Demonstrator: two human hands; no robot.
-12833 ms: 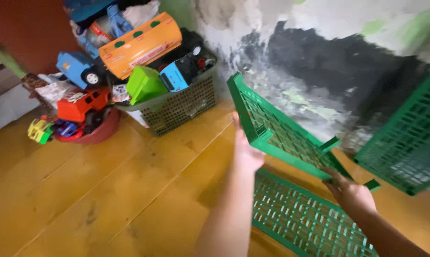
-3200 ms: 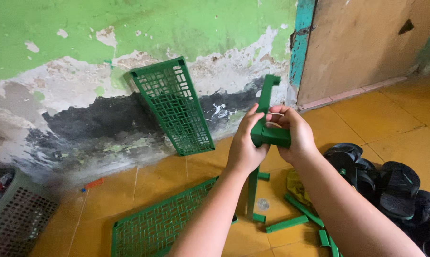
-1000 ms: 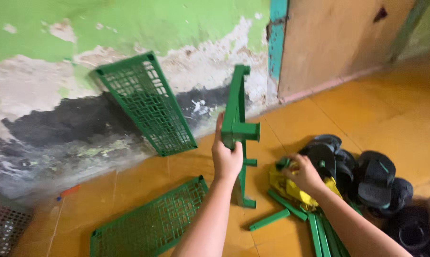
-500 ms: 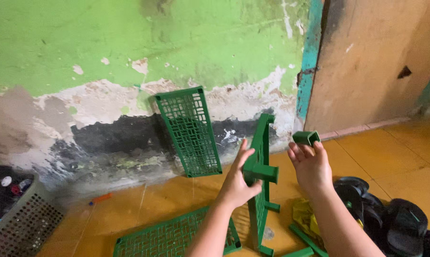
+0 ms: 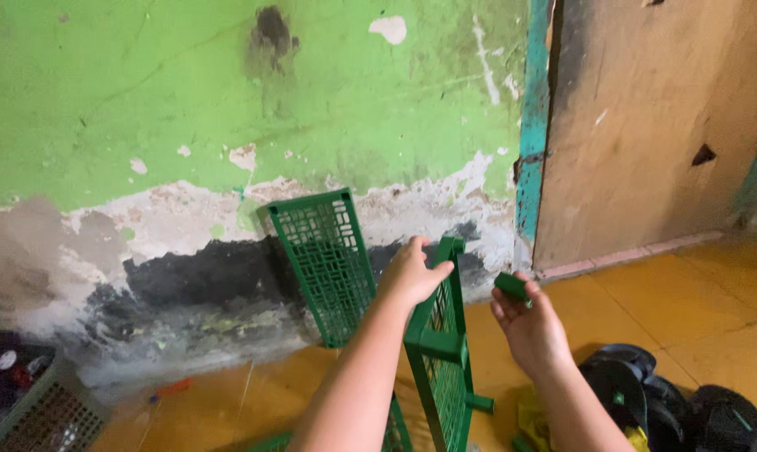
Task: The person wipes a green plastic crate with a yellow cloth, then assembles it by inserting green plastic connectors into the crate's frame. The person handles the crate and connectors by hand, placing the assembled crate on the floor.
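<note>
Hands (image 5: pixel 412 272) atop upright green frame (image 5: pixel 438 368)

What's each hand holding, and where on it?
Left hand: upright green lattice panel, gripped at its top edge. Right hand: small green piece, pinched in its fingers.

Head cam, single view: faces fwd, slightly down, close over hands, toward wall (image 5: pixel 228 109) and floor (image 5: pixel 688 310).

No labels, signs or screens show in the view. The only possible packaging sits at the lower left edge, inside a grey plastic mesh basket (image 5: pixel 39 412) on the floor: a small round white-and-red item (image 5: pixel 7 361), perhaps a lid or container, too blurred and cropped to identify.
</note>
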